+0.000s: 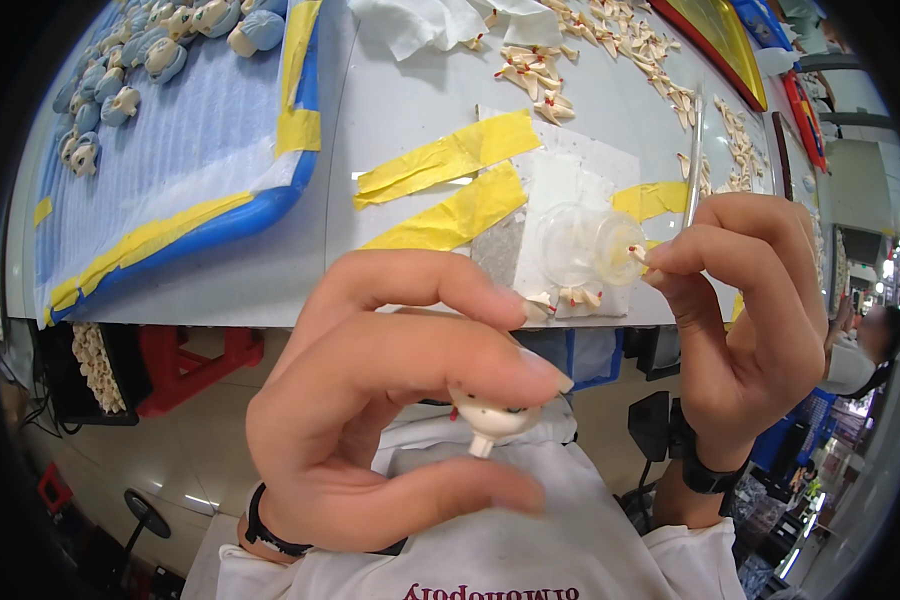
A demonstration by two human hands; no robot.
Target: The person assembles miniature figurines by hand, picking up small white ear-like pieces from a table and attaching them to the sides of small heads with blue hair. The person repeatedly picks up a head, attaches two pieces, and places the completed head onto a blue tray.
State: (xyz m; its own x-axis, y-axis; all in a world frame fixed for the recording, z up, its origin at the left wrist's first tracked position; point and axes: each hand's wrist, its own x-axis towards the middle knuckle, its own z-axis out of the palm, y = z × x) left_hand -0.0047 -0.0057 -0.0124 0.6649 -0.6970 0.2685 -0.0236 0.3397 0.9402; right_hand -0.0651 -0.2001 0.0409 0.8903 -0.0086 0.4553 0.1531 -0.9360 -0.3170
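Note:
My left hand (pixel 390 400) is close to the camera, thumb and fingers pinched around a small cream toy head (pixel 492 420) with dark spots and a short peg pointing down. My right hand (pixel 745 300) is raised beside it, its fingertips pinching a tiny cream part with red marks (pixel 636 254). Just behind that part, a small clear plastic cup (pixel 582 243) rests on a white sheet (pixel 570 180) on the grey table (pixel 270 270). A few similar cream and red parts (pixel 570 297) lie at the table's near edge.
Yellow tape strips (pixel 450 180) hold the sheet down. A blue tray (pixel 180 130) at the left holds several blue and cream figures. Many cream parts (pixel 610 30) are scattered at the back. White cloth (pixel 420 25) lies at the far edge. A red stool (pixel 185 365) stands below the table. Another person (pixel 860 350) sits at right.

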